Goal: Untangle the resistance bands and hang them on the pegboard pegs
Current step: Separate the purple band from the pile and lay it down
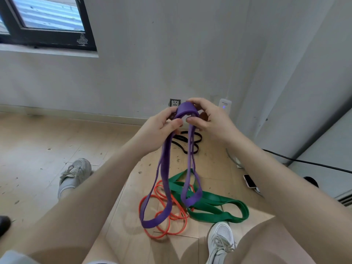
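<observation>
Holding the purple band point(165, 168) at its top fold, our left hand point(158, 130) and right hand point(209, 121) each pinched it; loops hung above orange band point(162, 223) and green band point(215, 204) on the floor point(38, 149). Advised: keep strands apart, lift clear.

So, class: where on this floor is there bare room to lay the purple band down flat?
Bare floor lies between the left shoe and the wall. It is crowded between the shoes, where the orange band and green band lie, with the black band beyond them.
</observation>
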